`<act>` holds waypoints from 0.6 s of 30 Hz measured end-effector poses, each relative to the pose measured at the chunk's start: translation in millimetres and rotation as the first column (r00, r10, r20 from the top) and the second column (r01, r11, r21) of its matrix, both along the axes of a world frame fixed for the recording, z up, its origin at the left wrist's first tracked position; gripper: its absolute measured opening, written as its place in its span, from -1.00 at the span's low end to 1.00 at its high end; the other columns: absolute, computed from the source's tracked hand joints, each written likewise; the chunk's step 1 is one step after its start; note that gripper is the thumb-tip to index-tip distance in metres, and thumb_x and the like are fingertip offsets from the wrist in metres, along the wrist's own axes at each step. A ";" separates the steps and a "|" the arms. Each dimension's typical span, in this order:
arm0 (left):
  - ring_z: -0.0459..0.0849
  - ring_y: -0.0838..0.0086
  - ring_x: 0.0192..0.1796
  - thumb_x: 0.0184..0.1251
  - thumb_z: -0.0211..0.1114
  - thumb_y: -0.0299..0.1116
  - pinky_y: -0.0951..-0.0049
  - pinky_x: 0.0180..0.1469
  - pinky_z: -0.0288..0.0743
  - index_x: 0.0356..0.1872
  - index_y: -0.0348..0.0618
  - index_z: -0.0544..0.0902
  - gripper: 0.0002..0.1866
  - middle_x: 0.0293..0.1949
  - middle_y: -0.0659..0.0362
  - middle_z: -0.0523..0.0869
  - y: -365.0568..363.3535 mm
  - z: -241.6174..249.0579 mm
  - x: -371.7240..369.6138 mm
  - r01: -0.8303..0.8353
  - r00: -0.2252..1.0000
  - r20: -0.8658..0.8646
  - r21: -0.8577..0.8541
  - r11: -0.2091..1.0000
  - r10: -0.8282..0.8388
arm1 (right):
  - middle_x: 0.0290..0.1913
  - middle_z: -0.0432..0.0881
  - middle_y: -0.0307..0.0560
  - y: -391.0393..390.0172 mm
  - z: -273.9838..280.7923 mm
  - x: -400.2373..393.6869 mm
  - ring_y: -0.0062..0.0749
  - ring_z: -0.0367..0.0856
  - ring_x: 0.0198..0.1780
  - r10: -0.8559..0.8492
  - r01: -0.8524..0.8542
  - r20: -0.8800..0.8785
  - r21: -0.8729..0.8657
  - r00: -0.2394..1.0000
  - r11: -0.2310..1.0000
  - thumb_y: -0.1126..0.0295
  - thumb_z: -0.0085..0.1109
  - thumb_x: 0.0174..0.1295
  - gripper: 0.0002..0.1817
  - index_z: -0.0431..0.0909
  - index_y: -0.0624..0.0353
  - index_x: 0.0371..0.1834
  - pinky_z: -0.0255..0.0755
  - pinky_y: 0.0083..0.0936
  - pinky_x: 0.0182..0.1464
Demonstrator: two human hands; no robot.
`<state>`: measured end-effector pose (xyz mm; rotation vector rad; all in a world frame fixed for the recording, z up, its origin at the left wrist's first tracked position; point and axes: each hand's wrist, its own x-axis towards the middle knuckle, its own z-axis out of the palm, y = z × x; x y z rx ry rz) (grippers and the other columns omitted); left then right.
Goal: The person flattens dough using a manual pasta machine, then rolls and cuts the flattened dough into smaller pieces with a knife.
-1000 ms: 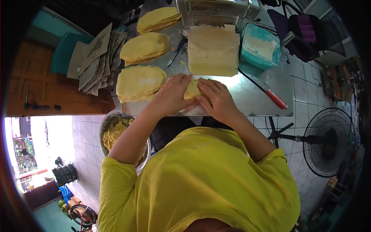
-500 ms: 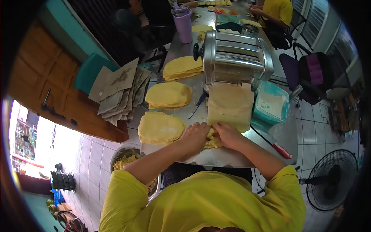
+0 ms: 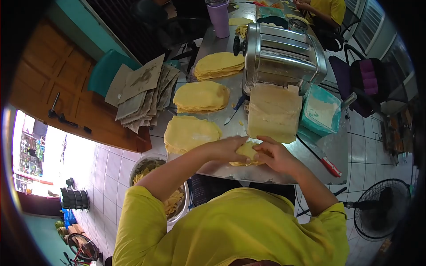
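Observation:
My left hand [image 3: 225,150] and my right hand [image 3: 275,154] press together on a yellow lump of dough [image 3: 245,152] on the metal table [image 3: 284,170], near its front edge. Just behind the hands a pale dough sheet [image 3: 274,112] hangs out of the steel pasta roller [image 3: 282,55]. Three stacks of flat yellow dough rounds lie to the left: a near stack [image 3: 191,133], a middle stack [image 3: 201,96] and a far stack [image 3: 219,64].
A teal tub of flour [image 3: 320,113] stands right of the sheet, a red-handled knife [image 3: 326,164] by the right edge. A bowl of dough scraps [image 3: 153,177] sits below the table. Cardboard pieces [image 3: 140,95], a purple cup [image 3: 219,17], a fan [image 3: 381,213]; another person [image 3: 321,9] sits far back.
The view has tilted up from the table edge, showing the roller and the far table. My hands stay together on the dough lump, which is now more rounded between them.

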<state>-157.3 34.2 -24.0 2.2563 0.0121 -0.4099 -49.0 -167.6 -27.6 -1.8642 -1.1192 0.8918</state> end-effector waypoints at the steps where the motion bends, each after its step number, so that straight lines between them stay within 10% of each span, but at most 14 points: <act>1: 0.44 -0.03 0.14 0.13 0.33 -0.10 0.20 0.20 0.32 0.26 -0.39 0.28 -0.23 0.09 -0.19 0.45 -4.3 1.2 2.1 0.086 0.996 -0.036 0.062 0.994 -0.084 | 0.19 0.42 0.12 2.4 2.2 3.9 -0.17 0.46 0.18 0.036 -0.049 -0.121 -0.104 0.992 0.993 0.46 0.22 0.18 -0.53 0.36 0.22 0.17 0.38 -0.35 0.13; 3: 0.45 -0.04 0.10 0.11 0.34 -0.17 0.16 0.13 0.37 0.20 -0.40 0.32 -0.30 0.04 -0.17 0.46 -16.7 4.7 5.5 0.170 0.985 -0.072 0.211 0.963 -0.158 | 0.19 0.41 0.13 7.4 -0.5 9.0 -0.19 0.43 0.22 0.054 -0.102 -0.237 -0.195 0.970 0.975 0.46 0.23 0.18 -0.50 0.34 0.22 0.20 0.35 -0.35 0.17; 9: 0.48 -0.01 0.02 0.05 0.31 -0.35 0.08 0.09 0.40 0.02 -0.34 0.39 -0.50 -0.04 -0.10 0.49 -27.2 2.4 16.0 0.085 0.996 -0.014 0.399 0.913 -0.087 | 0.05 0.45 0.25 25.0 -17.0 10.1 0.17 0.44 0.07 0.163 -0.144 0.243 -0.094 0.956 0.985 0.38 0.26 0.10 -0.45 0.27 0.26 0.14 0.35 -0.16 0.11; 18: 0.48 0.00 0.03 0.06 0.28 -0.41 0.11 0.11 0.38 0.01 -0.33 0.41 -0.54 -0.03 -0.09 0.49 -28.5 -19.7 4.7 -0.132 0.974 0.221 0.393 0.910 0.046 | -0.03 0.51 0.11 34.7 -11.7 11.6 0.05 0.48 0.05 0.065 -0.049 0.428 -0.046 0.901 0.998 0.48 0.18 0.09 -0.59 0.36 0.24 0.04 0.41 -0.16 -0.02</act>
